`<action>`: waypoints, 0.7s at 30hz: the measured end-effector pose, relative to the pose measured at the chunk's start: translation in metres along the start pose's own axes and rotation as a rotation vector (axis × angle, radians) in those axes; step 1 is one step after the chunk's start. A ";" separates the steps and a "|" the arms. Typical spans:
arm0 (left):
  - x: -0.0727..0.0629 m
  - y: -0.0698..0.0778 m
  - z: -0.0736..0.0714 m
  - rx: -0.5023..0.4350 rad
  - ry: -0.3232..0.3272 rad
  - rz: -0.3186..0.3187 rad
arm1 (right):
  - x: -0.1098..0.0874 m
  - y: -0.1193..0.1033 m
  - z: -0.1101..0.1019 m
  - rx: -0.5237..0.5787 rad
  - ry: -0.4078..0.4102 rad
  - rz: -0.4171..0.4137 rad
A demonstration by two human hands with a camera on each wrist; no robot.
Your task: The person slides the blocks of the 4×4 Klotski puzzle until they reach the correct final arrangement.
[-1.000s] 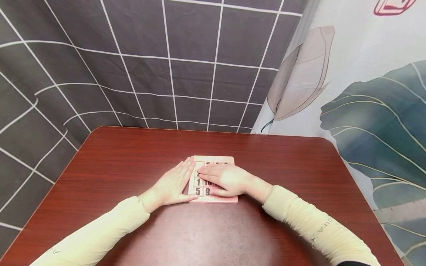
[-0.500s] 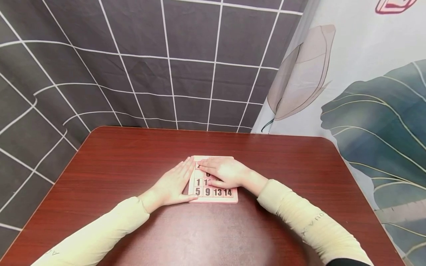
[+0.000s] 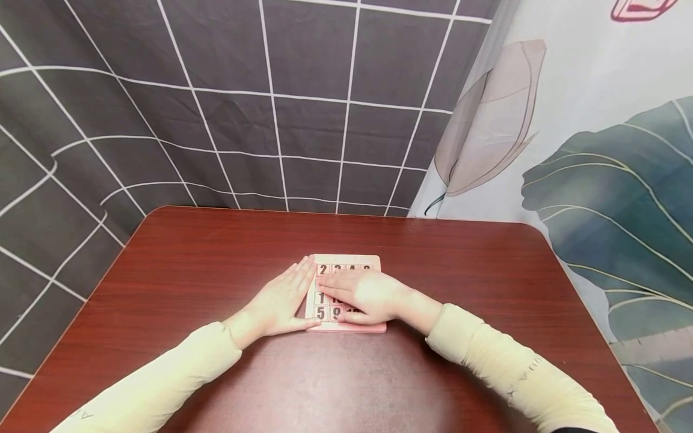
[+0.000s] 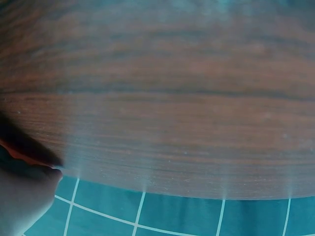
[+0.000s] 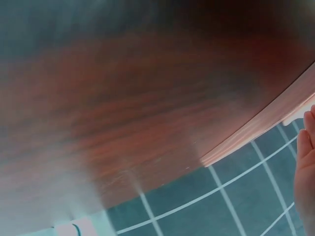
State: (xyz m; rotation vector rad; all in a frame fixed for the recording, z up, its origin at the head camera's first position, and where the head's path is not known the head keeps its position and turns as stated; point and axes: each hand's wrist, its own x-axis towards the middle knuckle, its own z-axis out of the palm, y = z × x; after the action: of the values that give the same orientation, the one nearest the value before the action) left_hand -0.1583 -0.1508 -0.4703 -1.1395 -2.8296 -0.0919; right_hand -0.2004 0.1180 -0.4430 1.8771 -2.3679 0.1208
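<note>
A pale pink number slide puzzle (image 3: 346, 260) lies flat on the table, with black numerals on its square tiles. My left hand (image 3: 276, 304) rests along its left edge, fingers straight, thumb at the near left corner. My right hand (image 3: 376, 293) lies over the puzzle from the right, its straight fingertips touching the left of the second row. It covers the middle and right tiles; the 2 shows at the far left corner, with 1 and 5 below. In the right wrist view the puzzle's side runs past some fingers (image 5: 305, 162). Part of my hand (image 4: 27, 199) fills a corner of the left wrist view.
The reddish-brown wooden table (image 3: 216, 240) extends around the puzzle on all sides. Behind it hangs a dark grey curtain (image 3: 227, 120) with a white grid. On the right hangs a white curtain (image 3: 568, 90) with leaf prints.
The 2 tile has slid up from the second row into the far left corner slot. My right hand moved away from me, then back nearer. My left hand stays put.
</note>
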 end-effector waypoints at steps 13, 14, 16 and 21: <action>0.000 0.000 0.001 0.008 0.016 0.003 | -0.003 -0.009 0.001 -0.047 -0.021 -0.034; 0.000 0.000 0.001 0.008 0.015 0.001 | -0.002 -0.007 0.001 -0.040 -0.027 -0.023; 0.000 0.000 0.001 0.007 0.018 -0.001 | 0.000 -0.003 0.002 -0.039 -0.031 -0.003; 0.001 0.001 0.000 0.008 0.003 -0.008 | 0.002 0.005 0.003 -0.055 -0.038 0.025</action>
State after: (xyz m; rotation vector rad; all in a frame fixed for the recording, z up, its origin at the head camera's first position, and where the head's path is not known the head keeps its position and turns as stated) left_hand -0.1579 -0.1496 -0.4697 -1.1261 -2.8298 -0.0828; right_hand -0.2057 0.1163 -0.4460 1.8422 -2.3938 0.0216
